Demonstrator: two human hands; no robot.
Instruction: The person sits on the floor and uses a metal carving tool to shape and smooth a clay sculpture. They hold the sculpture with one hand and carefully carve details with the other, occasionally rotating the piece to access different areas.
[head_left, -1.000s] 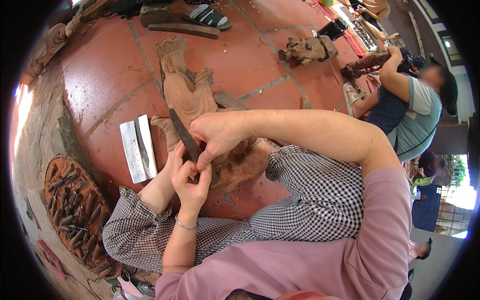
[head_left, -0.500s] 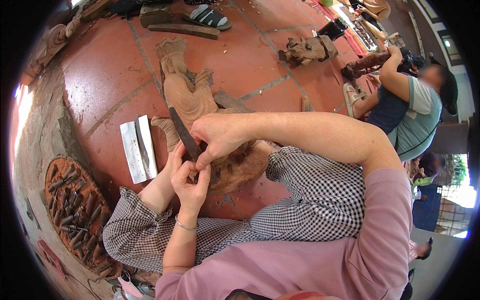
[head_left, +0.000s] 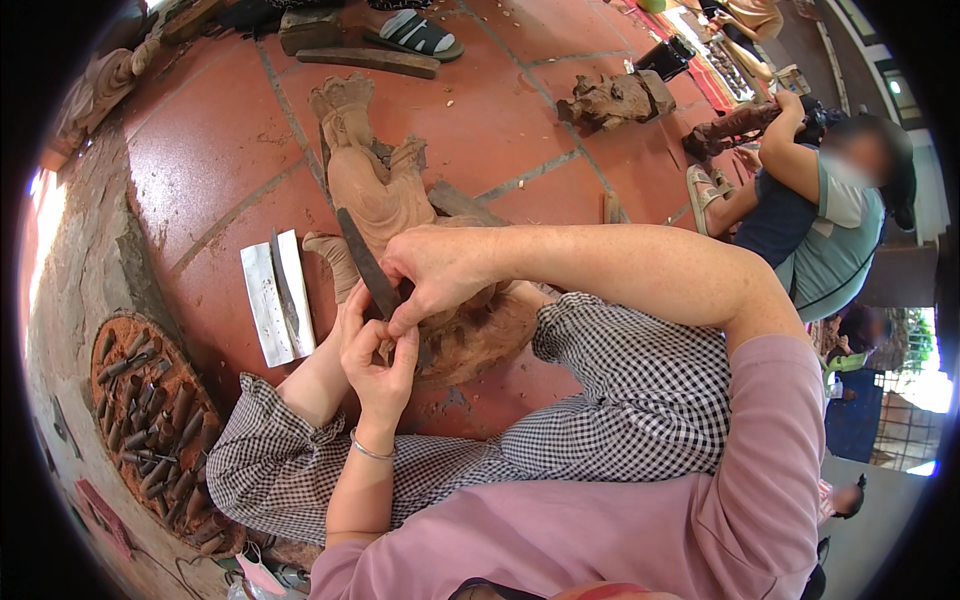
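We see a reddish-brown carved wooden figure with a crown-shaped head (head_left: 372, 180) lying on the red tiled floor (head_left: 210, 150), its head toward the far side and its broad base (head_left: 478, 340) near us, resting against a knee in black-and-white checked trousers (head_left: 640, 390). Our right hand (head_left: 440, 275) reaches across from the right and closes around a long dark chisel (head_left: 366, 262), which lies slanted across the figure's lower body with its upper end pointing far and left. Our left hand (head_left: 378, 352), with a thin silver bracelet (head_left: 368, 450) on its wrist, comes up from the near side; its fingers pinch the lower part of the same chisel just below the right hand, so both hands are shut on the tool and touch each other. We cannot see the chisel's cutting tip, which the hands hide.

Just left of the figure lies a flat pale wooden block (head_left: 270, 300) with a slim dark blade (head_left: 283, 290) on it. Further left and nearer, a round brown tray (head_left: 120, 335) holds many dark chisels. On the far side we see a striped sandal (head_left: 415, 32), a wooden plank (head_left: 365, 60) and a rough carved wood piece (head_left: 610, 98). At the right another person in a grey-green top (head_left: 835, 240) sits on the floor, well apart from us.
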